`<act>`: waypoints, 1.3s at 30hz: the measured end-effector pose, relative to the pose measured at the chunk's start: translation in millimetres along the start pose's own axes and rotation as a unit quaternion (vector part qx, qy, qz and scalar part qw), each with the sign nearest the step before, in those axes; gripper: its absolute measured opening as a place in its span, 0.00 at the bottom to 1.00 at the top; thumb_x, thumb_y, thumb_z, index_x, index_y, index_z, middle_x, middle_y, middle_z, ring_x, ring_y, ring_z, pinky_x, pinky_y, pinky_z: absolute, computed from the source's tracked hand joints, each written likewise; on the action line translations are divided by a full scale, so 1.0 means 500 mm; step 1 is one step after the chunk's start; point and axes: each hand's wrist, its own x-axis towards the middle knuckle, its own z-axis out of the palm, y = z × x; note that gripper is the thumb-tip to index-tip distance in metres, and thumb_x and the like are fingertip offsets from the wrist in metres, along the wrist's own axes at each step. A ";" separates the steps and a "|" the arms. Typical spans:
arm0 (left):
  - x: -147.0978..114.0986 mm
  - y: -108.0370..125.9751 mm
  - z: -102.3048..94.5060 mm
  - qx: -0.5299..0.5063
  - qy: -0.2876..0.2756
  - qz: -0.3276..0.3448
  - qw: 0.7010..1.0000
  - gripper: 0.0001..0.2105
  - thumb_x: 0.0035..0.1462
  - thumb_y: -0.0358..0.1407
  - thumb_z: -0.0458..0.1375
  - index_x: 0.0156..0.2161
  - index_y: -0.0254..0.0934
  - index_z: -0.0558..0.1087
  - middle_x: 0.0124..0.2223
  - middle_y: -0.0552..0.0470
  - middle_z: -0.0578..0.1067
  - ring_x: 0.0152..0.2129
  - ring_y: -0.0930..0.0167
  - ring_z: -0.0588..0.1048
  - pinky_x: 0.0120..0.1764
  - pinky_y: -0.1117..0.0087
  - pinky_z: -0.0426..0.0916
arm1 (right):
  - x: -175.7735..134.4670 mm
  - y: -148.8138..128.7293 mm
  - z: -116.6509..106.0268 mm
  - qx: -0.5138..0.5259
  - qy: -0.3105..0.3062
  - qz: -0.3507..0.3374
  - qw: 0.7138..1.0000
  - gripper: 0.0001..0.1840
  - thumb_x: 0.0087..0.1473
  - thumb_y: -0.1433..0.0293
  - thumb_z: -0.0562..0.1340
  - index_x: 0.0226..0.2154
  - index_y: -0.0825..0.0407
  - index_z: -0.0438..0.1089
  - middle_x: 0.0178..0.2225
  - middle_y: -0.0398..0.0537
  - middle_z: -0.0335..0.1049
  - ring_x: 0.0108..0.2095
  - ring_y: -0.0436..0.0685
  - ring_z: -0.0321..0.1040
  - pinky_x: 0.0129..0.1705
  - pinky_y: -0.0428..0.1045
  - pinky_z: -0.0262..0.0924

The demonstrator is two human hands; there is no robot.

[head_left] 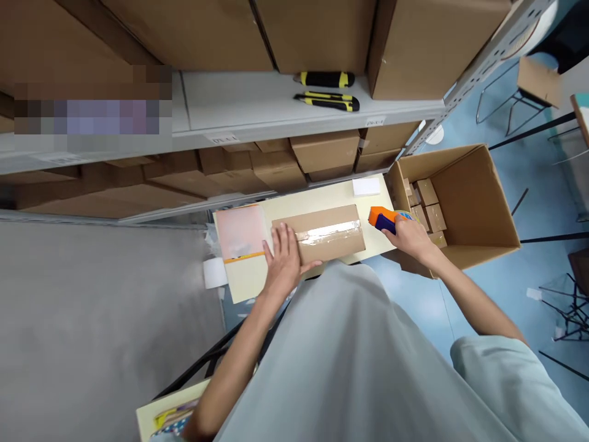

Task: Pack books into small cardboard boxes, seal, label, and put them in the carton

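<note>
A long cardboard box (329, 248) lies on the pale yellow table (246, 282), with a shiny strip of clear tape along its top. My left hand (285, 261) rests on the left end of this box, fingers spread. My right hand (411, 236) is closed around an orange and dark blue tape dispenser (381, 216), held just past the box's right end. Part of the tape roll shows beside the fingers. To the left of the box lies a translucent pinkish sheet or folder (242, 232) with orange edges. A small white box (366, 186) sits at the table's far edge.
A large open carton (473, 196) with several small boxes inside stands right of the table. Over the table's far side runs a grey metal shelf (257, 104) bearing cartons and two yellow-black utility knives (326, 101). More cardboard boxes (322, 153) fill the level below. Stools stand at the far right.
</note>
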 end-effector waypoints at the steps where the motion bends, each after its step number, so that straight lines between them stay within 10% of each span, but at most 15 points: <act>1: 0.004 0.016 -0.006 -0.018 0.002 0.025 1.000 0.57 0.64 0.67 0.56 0.80 0.26 0.41 0.80 0.20 0.41 0.78 0.39 0.35 0.72 0.29 0.35 | -0.011 -0.005 -0.015 0.000 0.013 0.003 1.000 0.30 0.73 0.54 0.55 0.60 0.64 0.68 0.47 0.72 0.80 0.50 0.77 0.79 0.48 0.60 0.69; 9: 0.033 0.151 -0.132 -0.108 0.041 0.267 0.957 0.39 0.75 0.54 0.49 0.81 0.47 0.38 0.81 0.41 0.49 0.79 0.55 0.39 0.76 0.41 0.48 | -0.038 -0.129 -0.143 0.018 0.122 -0.103 0.987 0.24 0.68 0.63 0.54 0.60 0.60 0.63 0.44 0.69 0.80 0.43 0.77 0.79 0.44 0.62 0.69; 17: 0.109 0.067 -0.234 -0.075 0.141 0.238 0.958 0.37 0.76 0.48 0.51 0.81 0.42 0.43 0.82 0.38 0.45 0.79 0.54 0.44 0.75 0.44 0.53 | 0.086 -0.290 -0.249 0.022 0.243 -0.376 0.894 0.14 0.71 0.70 0.50 0.52 0.57 0.66 0.48 0.69 0.78 0.50 0.72 0.75 0.58 0.65 0.65; 29: 0.404 -0.073 -0.343 -0.052 0.149 0.103 0.982 0.34 0.68 0.35 0.55 0.75 0.24 0.56 0.79 0.24 0.49 0.77 0.50 0.51 0.75 0.44 0.53 | 0.308 -0.529 -0.426 -0.047 0.206 -0.300 0.930 0.22 0.72 0.69 0.55 0.63 0.62 0.67 0.60 0.70 0.75 0.61 0.68 0.71 0.66 0.57 0.56; 39: 0.400 -0.078 -0.300 -0.049 0.136 0.092 0.985 0.32 0.69 0.34 0.53 0.75 0.26 0.58 0.79 0.29 0.53 0.77 0.52 0.52 0.76 0.44 0.52 | 0.394 -0.555 -0.421 -0.031 0.179 -0.281 0.942 0.26 0.69 0.68 0.57 0.64 0.63 0.67 0.67 0.72 0.67 0.66 0.71 0.63 0.69 0.61 0.52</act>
